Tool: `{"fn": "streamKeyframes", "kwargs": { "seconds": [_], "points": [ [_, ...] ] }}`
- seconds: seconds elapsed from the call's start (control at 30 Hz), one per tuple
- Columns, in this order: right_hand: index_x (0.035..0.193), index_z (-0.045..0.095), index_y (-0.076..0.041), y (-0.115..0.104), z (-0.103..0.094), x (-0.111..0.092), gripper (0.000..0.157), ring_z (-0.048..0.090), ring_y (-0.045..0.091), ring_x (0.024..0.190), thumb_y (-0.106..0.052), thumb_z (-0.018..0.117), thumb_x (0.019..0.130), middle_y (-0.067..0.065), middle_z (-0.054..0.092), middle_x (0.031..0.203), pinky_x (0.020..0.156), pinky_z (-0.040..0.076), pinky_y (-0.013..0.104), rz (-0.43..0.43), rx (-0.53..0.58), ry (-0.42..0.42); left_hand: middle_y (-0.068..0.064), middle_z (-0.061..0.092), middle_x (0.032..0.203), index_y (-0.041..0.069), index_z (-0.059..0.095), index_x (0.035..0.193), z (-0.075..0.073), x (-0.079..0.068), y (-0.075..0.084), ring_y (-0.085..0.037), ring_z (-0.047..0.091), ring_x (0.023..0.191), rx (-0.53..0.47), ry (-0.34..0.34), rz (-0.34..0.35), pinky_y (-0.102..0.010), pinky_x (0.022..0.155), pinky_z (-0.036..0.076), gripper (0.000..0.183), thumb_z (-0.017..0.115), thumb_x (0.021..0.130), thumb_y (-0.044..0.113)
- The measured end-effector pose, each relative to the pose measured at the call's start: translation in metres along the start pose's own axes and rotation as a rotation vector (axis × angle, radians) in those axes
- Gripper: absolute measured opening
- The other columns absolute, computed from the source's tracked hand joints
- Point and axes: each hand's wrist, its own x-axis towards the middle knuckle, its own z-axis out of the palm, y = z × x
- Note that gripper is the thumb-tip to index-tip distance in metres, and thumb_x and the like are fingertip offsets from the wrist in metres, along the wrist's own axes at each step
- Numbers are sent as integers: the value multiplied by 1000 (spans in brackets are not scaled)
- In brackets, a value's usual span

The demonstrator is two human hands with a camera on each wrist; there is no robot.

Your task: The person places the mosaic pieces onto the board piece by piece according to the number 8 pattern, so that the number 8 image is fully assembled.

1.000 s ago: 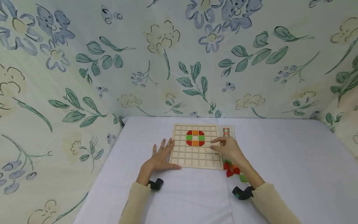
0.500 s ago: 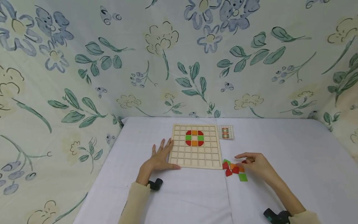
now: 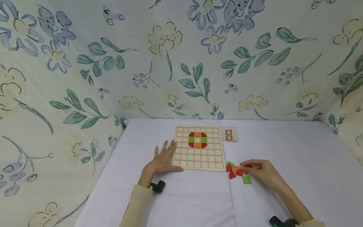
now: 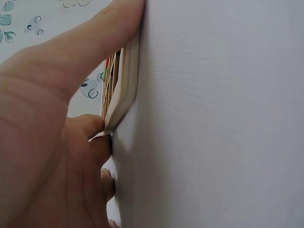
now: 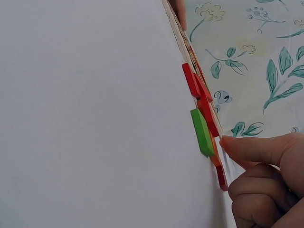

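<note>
A wooden grid board point(image 3: 198, 160) lies on the white cloth, bearing a ring of red, orange and green tiles point(image 3: 197, 145). My left hand point(image 3: 163, 161) rests against the board's left edge, fingers spread, thumb along the near left corner. In the left wrist view that thumb point(image 4: 95, 42) lies along the board's side point(image 4: 126, 85). My right hand point(image 3: 262, 171) is low over the loose tiles right of the board, thumb and index finger apart. A red tile point(image 5: 222, 178) lies beside its curled fingers in the right wrist view; a green tile point(image 3: 246, 180) lies nearer me.
Several loose red tiles point(image 3: 232, 175), with orange and green ones among them, lie in a pile at the board's near right corner. A small pattern card point(image 3: 229, 134) lies beside the board's far right corner. A floral curtain point(image 3: 181, 63) hangs behind the table.
My right hand has moved from over the board's right side back toward me and right, to the loose tiles, then slightly lower over them. The left hand stays in place.
</note>
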Motion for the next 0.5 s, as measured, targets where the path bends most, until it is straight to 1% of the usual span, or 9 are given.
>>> {"fn": "streamKeyframes", "kwargs": {
  "seconds": [0.03, 0.07, 0.13, 0.2, 0.23, 0.33, 0.5],
  "points": [
    [121, 77, -10, 1, -1, 0, 32, 46, 16, 88, -30, 75, 95, 2, 71, 100, 61, 39, 23, -5, -7, -4, -1, -2, 177, 17, 9, 168, 0, 0, 0, -30, -14, 163, 0, 0, 0, -66, 126, -16, 125, 83, 78, 62],
    [121, 77, -10, 1, -2, 0, 31, 46, 15, 85, -27, 74, 96, 2, 68, 92, 60, 38, 23, -4, -6, -8, -1, -2, 177, 17, 9, 168, 0, 0, 0, -30, -14, 163, 0, 0, 1, -66, 126, -16, 125, 83, 78, 62],
    [122, 76, -9, 2, -4, 0, 31, 42, 15, 76, -23, 75, 95, 0, 55, 77, 57, 35, 27, 5, 8, -26, -1, -2, 177, 17, 9, 168, 0, 0, 0, -30, -14, 163, 3, 0, -1, -66, 126, -16, 125, 83, 78, 61],
    [123, 75, -8, 2, -6, 0, 34, 40, 14, 69, -23, 77, 93, -1, 41, 69, 55, 32, 29, 11, 20, -43, -1, -2, 177, 17, 8, 168, 0, 0, 1, -31, -14, 163, 6, 1, -2, -67, 126, -16, 125, 83, 78, 61],
    [123, 75, -8, 2, -6, 0, 35, 39, 13, 67, -23, 79, 92, -2, 39, 67, 55, 31, 29, 10, 21, -47, -1, -2, 177, 17, 8, 168, 0, 0, 1, -30, -14, 163, 8, 0, -2, -66, 126, -16, 125, 83, 79, 61],
    [123, 75, -7, 2, -7, 0, 38, 38, 13, 63, -25, 81, 90, -2, 37, 65, 54, 30, 29, 6, 28, -42, -1, -2, 177, 17, 8, 168, 0, 0, 1, -30, -14, 163, 10, 1, -2, -66, 126, -16, 124, 83, 79, 61],
    [125, 75, -7, 3, -6, 1, 39, 39, 12, 61, -30, 78, 93, -3, 39, 64, 51, 31, 28, -19, 5, 10, 0, -2, 177, 18, 8, 168, 0, 0, 2, -30, -14, 163, 11, 0, -4, -66, 126, -16, 124, 83, 79, 61]
  ]
}}
